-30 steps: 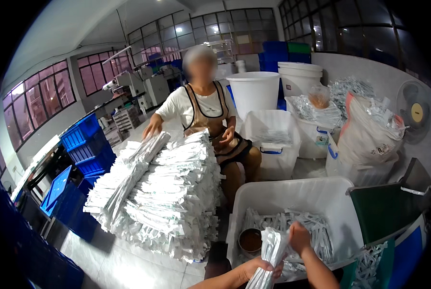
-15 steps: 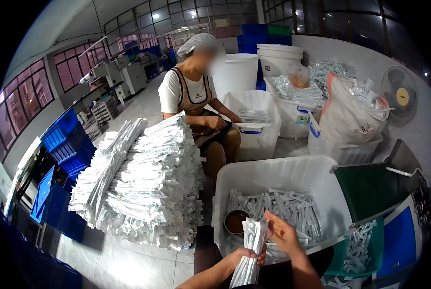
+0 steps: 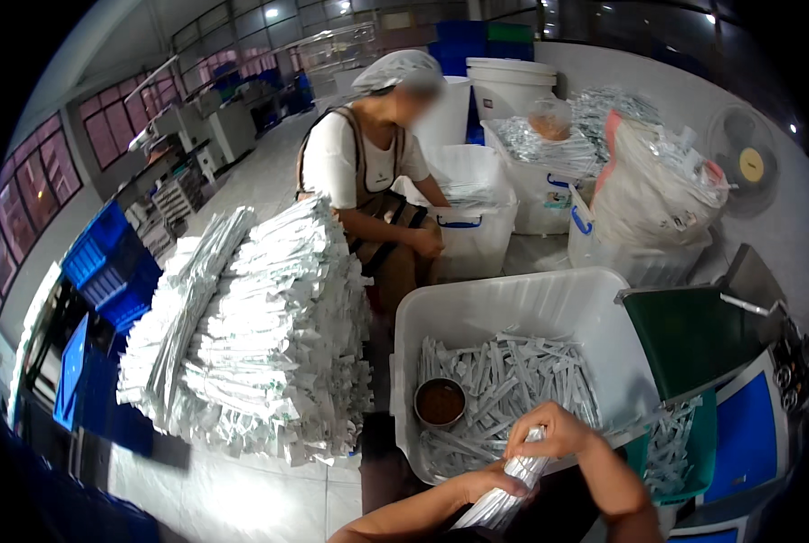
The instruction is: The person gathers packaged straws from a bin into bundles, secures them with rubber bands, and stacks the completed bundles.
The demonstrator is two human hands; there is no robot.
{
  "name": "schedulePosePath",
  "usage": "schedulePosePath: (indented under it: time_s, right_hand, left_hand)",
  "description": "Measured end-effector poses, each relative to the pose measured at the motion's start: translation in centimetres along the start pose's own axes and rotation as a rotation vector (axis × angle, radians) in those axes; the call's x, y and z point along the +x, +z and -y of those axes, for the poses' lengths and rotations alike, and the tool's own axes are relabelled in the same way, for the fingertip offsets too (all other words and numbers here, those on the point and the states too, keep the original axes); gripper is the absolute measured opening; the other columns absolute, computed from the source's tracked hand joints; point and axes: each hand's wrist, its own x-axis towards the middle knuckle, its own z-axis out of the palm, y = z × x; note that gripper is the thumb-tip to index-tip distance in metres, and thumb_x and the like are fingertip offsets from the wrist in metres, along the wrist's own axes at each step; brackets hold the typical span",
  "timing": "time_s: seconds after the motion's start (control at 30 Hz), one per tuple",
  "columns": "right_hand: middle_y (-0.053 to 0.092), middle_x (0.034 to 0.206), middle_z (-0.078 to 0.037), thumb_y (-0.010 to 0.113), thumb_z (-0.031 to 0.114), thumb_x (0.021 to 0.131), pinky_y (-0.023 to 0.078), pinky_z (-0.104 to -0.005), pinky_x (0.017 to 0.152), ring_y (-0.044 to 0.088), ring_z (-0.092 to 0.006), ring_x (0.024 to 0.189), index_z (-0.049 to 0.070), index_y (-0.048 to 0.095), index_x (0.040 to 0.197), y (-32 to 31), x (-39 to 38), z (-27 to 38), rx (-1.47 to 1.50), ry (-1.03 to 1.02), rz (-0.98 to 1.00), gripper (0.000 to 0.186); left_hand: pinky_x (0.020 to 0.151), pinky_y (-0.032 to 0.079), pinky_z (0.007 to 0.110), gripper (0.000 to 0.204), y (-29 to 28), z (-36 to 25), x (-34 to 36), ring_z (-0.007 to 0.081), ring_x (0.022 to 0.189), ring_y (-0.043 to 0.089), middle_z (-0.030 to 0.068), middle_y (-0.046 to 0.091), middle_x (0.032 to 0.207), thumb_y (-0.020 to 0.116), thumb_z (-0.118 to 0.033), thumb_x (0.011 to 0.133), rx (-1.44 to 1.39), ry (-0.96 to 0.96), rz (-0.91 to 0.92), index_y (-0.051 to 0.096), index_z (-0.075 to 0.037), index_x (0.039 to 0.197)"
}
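Low in front of me, my left hand (image 3: 492,482) is wrapped round a bundle of long, thin white packets (image 3: 493,514). My right hand (image 3: 556,433) curls over the upper end of the same bundle, its fingers closed. The bundle tilts up to the right. Just beyond my hands stands a large translucent bin (image 3: 504,294) with many loose white packets (image 3: 513,371) strewn inside. A round metal bowl (image 3: 440,404) of small brown things sits in its left part; I cannot make out what they are.
At my left rises a tall pile of bundled packets (image 3: 260,335). Past it a seated co-worker (image 3: 359,195) reaches into a smaller bin (image 3: 472,249). A machine with a dark green belt (image 3: 685,344) and a teal basket (image 3: 708,452) stand close on my right. Farther back are a stuffed sack (image 3: 649,199) and blue crates (image 3: 106,249).
My right hand was open beside the bundle and is now closed over its upper end. The bundle leans more to the right. The co-worker bends forward, one hand deeper in the smaller bin.
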Motion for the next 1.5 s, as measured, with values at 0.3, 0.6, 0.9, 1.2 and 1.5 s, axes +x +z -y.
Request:
schedulePosePath:
  time_s: [0.3, 0.6, 0.9, 1.2, 1.5]
  right_hand:
    - [0.059, 0.078, -0.018, 0.059, 0.054, 0.070, 0.048, -0.0393, 0.074, 0.060, -0.0318, 0.081, -0.004, 0.052, 0.091, 5.0, -0.9, -4.6, 0.948, -0.018, -0.385, 0.062]
    - [0.058, 0.087, -0.009, 0.050, 0.058, 0.074, 0.044, -0.0283, 0.063, 0.056, -0.0158, 0.071, -0.006, 0.048, 0.108, 4.1, 1.9, -5.7, 0.061, -0.259, -0.739, 0.072]
    - [0.052, 0.054, 0.000, 0.058, 0.011, 0.079, 0.032, -0.0197, 0.037, 0.046, -0.0044, 0.045, 0.002, 0.056, 0.076, 7.3, 0.0, -2.8, 0.050, -0.153, -0.930, 0.010]
    - [0.057, 0.062, -0.002, 0.062, 0.008, 0.067, 0.043, -0.0295, 0.053, 0.056, -0.0168, 0.053, 0.009, 0.055, 0.075, 14.0, -0.7, -1.7, -0.599, -0.306, -0.712, 0.011]
    - [0.057, 0.093, -0.015, 0.049, 0.001, 0.076, 0.043, -0.0318, 0.069, 0.055, -0.0258, 0.078, -0.003, 0.050, 0.095, 10.5, -1.1, -2.3, -0.262, -0.001, -1.208, 0.019]
  left_hand:
    - [0.066, 0.048, 0.031, 0.044, -0.2, 1.4, -1.1, 0.0204, 0.072, 0.057, 0.0125, 0.056, 0.081, 0.063, -0.013, 0.063, -0.134, 0.024, -0.038, 0.048, 0.003, 0.101]
    - [0.064, 0.048, 0.034, 0.055, -0.9, -0.7, -2.8, 0.0238, 0.068, 0.055, 0.0131, 0.051, 0.074, 0.063, -0.002, 0.054, -0.669, -0.013, 0.190, 0.043, 0.004, 0.106]
    - [0.067, 0.046, 0.033, 0.049, -2.0, -0.9, -4.2, 0.0227, 0.064, 0.055, 0.0124, 0.055, 0.074, 0.061, -0.015, 0.055, -0.367, 0.204, -0.108, 0.048, 0.003, 0.099]
    - [0.081, 0.043, 0.029, 0.054, -3.1, 0.3, -6.0, 0.0198, 0.092, 0.053, 0.0127, 0.054, 0.100, 0.066, -0.014, 0.066, -0.047, 0.208, -0.293, 0.044, 0.003, 0.112]
    - [0.087, 0.040, 0.032, 0.066, 7.4, -12.1, -14.6, 0.0238, 0.100, 0.050, 0.0168, 0.052, 0.105, 0.068, -0.021, 0.065, 0.939, 0.353, -0.765, 0.038, 0.003, 0.118]
